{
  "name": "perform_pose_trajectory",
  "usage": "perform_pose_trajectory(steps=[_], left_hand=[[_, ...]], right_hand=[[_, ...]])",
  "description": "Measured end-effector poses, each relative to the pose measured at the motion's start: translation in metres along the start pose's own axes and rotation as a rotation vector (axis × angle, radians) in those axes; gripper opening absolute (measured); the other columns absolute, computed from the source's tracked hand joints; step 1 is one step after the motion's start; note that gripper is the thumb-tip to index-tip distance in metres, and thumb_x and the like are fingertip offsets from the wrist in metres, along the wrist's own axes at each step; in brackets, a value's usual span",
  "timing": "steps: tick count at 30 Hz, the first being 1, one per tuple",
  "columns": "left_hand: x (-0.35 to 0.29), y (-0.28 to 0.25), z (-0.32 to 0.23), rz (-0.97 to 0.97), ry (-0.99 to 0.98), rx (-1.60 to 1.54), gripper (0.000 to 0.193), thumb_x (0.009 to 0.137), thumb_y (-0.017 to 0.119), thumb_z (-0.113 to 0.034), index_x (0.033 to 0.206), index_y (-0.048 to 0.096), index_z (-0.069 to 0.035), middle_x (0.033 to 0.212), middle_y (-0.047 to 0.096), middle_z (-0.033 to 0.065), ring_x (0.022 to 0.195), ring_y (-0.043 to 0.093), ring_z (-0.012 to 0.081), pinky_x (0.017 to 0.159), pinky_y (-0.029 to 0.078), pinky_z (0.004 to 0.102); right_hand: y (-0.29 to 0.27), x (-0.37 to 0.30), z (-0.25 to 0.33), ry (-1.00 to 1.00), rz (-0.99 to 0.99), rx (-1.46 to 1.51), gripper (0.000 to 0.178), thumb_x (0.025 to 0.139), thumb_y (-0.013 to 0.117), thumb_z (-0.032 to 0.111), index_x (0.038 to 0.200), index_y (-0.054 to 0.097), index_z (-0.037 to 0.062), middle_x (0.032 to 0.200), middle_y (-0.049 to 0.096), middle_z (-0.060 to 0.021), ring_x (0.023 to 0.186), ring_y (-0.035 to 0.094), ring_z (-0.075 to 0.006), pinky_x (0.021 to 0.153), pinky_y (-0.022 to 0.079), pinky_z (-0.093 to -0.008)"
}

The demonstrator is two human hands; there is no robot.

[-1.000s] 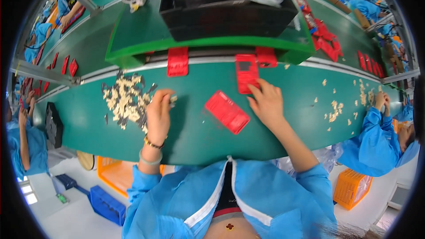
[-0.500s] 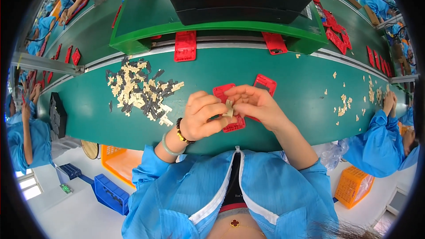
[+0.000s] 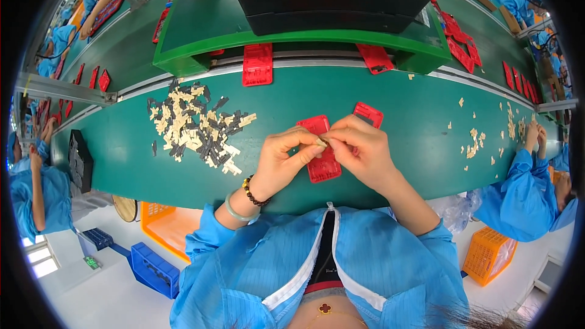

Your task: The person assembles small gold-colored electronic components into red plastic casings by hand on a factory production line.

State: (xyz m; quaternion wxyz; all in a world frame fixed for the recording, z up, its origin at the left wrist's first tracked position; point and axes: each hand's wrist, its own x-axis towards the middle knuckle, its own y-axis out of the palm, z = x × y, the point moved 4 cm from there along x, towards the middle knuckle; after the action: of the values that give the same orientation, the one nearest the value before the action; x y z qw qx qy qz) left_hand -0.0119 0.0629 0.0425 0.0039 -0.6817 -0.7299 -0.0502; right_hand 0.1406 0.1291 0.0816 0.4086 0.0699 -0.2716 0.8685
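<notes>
My left hand (image 3: pixel 285 153) pinches a small cream plastic piece (image 3: pixel 322 142) between thumb and fingertips. My right hand (image 3: pixel 363 149) meets it there, its thumb and index finger closed on the same piece, which is mostly covered by the fingers. Under both hands a red plastic tray-like shell (image 3: pixel 325 169) lies on the green table. Beyond my right hand sits a second red shell (image 3: pixel 369 113), partly hidden by the hand. To the left of my hands spreads a pile of cream and dark grey plastic pieces (image 3: pixel 198 125).
A green raised shelf (image 3: pixel 298 42) carries a black bin (image 3: pixel 332 9) at the far side. Red shells (image 3: pixel 258 64) lie by its base. Co-workers in blue sit left and right; one's hands (image 3: pixel 535 136) are near scattered cream pieces (image 3: pixel 475 140). Orange crates (image 3: pixel 487 256) stand on the floor.
My fingertips have drawn closer together around the cream piece, which is now more hidden. My left hand's fingers have turned, and more of the red shell below shows.
</notes>
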Motion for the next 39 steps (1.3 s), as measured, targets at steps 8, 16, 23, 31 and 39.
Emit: perform_pose_trajectory(steps=[8, 16, 23, 31, 39], left_hand=[[0.004, 0.014, -0.035, 0.043, 0.491, 0.513, 0.009, 0.075, 0.074, -0.009, 0.081, 0.068, -0.006, 0.111, 0.065, 0.0073, 0.11, 0.055, 0.0244, 0.09, 0.044, 0.0364], [-0.002, 0.037, -0.036, 0.302, 0.815, 0.655, 0.015, 0.072, 0.069, -0.006, 0.087, 0.065, -0.002, 0.092, 0.065, 0.0084, 0.091, 0.063, 0.0254, 0.078, 0.051, 0.0377], [-0.004, 0.038, -0.034, 0.105, 1.066, 0.931, 0.015, 0.071, 0.068, -0.008, 0.084, 0.065, -0.002, 0.085, 0.064, 0.0095, 0.08, 0.062, 0.0232, 0.071, 0.051, 0.036], [-0.006, 0.034, -0.029, -0.004, 1.055, 0.991, 0.016, 0.069, 0.067, -0.01, 0.083, 0.064, -0.002, 0.084, 0.063, 0.0092, 0.078, 0.061, 0.0233, 0.069, 0.05, 0.0358], [0.013, 0.016, -0.004, 0.041, 0.288, 0.842, 0.034, 0.08, 0.057, 0.006, 0.112, 0.05, -0.002, 0.093, 0.065, 0.0126, 0.089, 0.06, 0.0332, 0.076, 0.048, 0.04]], right_hand=[[-0.007, -0.015, -0.01, 0.122, 0.037, 0.171, 0.012, 0.081, 0.061, -0.005, 0.088, 0.068, 0.001, 0.084, 0.066, -0.0076, 0.065, 0.06, -0.0114, 0.055, 0.046, -0.0224], [-0.092, -0.055, -0.059, 0.304, -0.363, -0.509, 0.018, 0.075, 0.07, -0.002, 0.09, 0.063, 0.0045, 0.089, 0.059, -0.0047, 0.074, 0.058, -0.0139, 0.063, 0.048, -0.0271], [-0.026, -0.015, -0.004, 0.144, 0.202, 0.126, 0.02, 0.072, 0.077, 0.007, 0.082, 0.059, 0.0054, 0.087, 0.057, -0.0027, 0.076, 0.057, -0.0155, 0.063, 0.044, -0.0279], [-0.017, -0.01, 0.001, -0.095, 0.192, -0.254, 0.021, 0.072, 0.074, 0.012, 0.078, 0.055, 0.0075, 0.084, 0.055, -0.0027, 0.078, 0.059, -0.0223, 0.063, 0.047, -0.0341], [-0.064, -0.036, -0.033, 0.069, -0.042, -0.934, 0.035, 0.068, 0.073, 0.009, 0.101, 0.061, 0.0087, 0.108, 0.058, -0.0074, 0.104, 0.055, -0.0273, 0.088, 0.042, -0.0398]])
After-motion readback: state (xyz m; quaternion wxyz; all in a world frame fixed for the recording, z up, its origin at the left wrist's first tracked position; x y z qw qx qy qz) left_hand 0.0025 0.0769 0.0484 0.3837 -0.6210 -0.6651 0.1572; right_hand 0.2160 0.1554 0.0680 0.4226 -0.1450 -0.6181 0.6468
